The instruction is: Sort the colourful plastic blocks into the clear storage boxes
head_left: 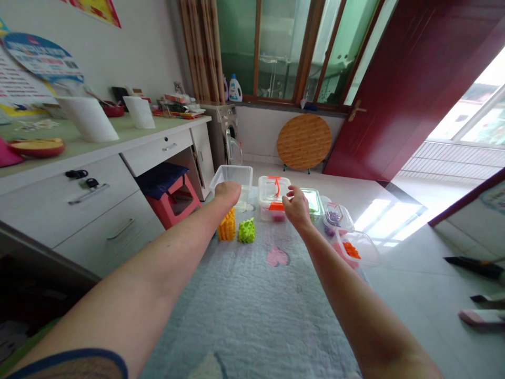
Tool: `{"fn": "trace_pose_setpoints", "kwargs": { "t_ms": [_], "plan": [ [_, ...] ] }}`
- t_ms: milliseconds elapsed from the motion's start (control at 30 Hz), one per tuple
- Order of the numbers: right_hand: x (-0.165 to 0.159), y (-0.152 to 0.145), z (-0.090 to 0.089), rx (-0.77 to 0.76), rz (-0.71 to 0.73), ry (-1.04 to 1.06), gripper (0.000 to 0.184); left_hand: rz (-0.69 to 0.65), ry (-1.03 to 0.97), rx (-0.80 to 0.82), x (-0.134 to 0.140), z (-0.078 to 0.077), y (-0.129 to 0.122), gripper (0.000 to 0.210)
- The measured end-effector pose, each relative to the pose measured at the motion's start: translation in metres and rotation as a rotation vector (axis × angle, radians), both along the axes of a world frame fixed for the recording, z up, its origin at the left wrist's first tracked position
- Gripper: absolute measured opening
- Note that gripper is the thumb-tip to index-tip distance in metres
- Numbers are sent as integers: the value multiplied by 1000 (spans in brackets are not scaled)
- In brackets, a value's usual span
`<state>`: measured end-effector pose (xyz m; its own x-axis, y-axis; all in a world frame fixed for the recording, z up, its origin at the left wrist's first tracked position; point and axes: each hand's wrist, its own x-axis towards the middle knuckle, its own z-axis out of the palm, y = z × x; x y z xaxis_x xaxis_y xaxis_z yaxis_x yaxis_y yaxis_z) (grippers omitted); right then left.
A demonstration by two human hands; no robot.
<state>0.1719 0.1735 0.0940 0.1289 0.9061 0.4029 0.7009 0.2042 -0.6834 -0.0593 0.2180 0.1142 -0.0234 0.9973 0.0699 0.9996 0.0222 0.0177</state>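
My left hand [229, 192] reaches over the near side of a clear plastic bin [241, 171]. Its fingers are turned away from me and hidden, so any hold on the bin cannot be made out. Below that wrist stands a yellow stack of toothed plastic pieces [226, 227], with a lime green knobbly block [246, 231] to its right. My right hand [296, 207] is beside the right edge of a lidded clear box [272, 185] with an orange handle and latch. Its fingers are apart and hold nothing visible; whether they touch the box is unclear.
Right of the lidded box stand a greenish clear container [311, 200], a tub with purple pieces [337, 217] and an open tub with orange pieces [351, 250]. A blue-grey cloth [260, 316] covers the surface. A pink stool [177, 197] and a white desk [158, 152] are left.
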Motion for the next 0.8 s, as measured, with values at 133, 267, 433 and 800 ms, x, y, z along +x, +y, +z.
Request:
{"fn": "trace_pose_setpoints", "kwargs": {
  "t_ms": [133, 267, 433, 800],
  "plan": [
    [13, -62, -29, 23, 151, 110, 39, -41, 33, 34, -1, -3, 5, 33],
    [26, -108, -66, -25, 224, 103, 35, -62, 53, 83, -3, 2, -2, 36],
    [44, -123, -98, -117, 232, 100, 25, -92, 76, 175, -5, 30, -23, 41],
    [54, -123, -104, -186, 224, 216, 23, -322, 91, 460, -9, 63, -155, 36]
  ]
}}
